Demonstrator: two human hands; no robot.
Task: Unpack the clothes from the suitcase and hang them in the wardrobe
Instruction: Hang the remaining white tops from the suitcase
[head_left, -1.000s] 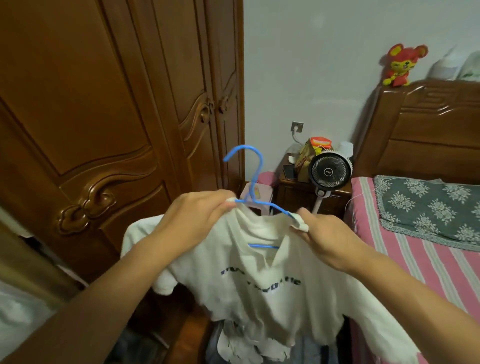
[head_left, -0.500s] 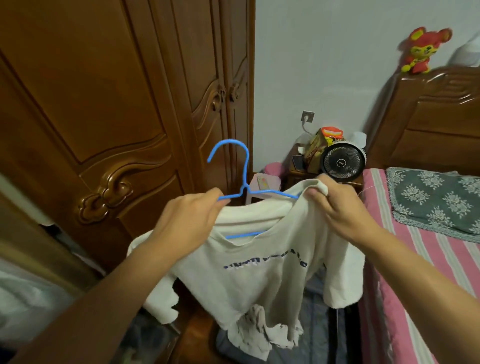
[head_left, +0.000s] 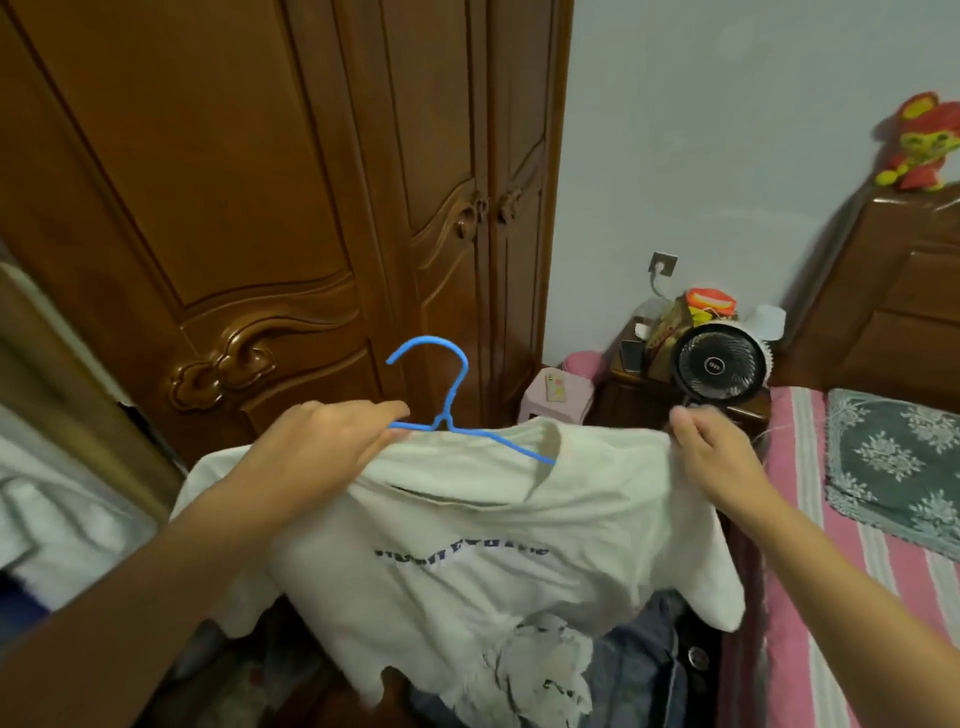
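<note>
A white T-shirt (head_left: 467, 545) with dark blue lettering hangs on a blue hanger (head_left: 447, 400), held up in front of me. My left hand (head_left: 322, 452) grips the hanger's left arm together with the shirt's left shoulder. My right hand (head_left: 711, 457) pinches the shirt's right shoulder, pulled out wide. The hanger's right arm runs into the neckline and is hidden under the cloth. The brown carved wardrobe (head_left: 260, 208) stands behind, its doors in view closed. Below the shirt lie more clothes (head_left: 623, 670), dark blue and white. The suitcase itself is hidden.
A bed with a pink striped sheet (head_left: 857, 571) and a grey patterned pillow (head_left: 893, 467) lies on the right. A black fan (head_left: 719, 369) stands at a cluttered bedside cabinet, next to a pink stool (head_left: 561, 395). White fabric (head_left: 52, 530) shows at the left edge.
My right hand has slid outward along the shirt's right shoulder, spreading it over the hanger. The shirt hangs flatter and wider now. My left hand keeps its hold.
</note>
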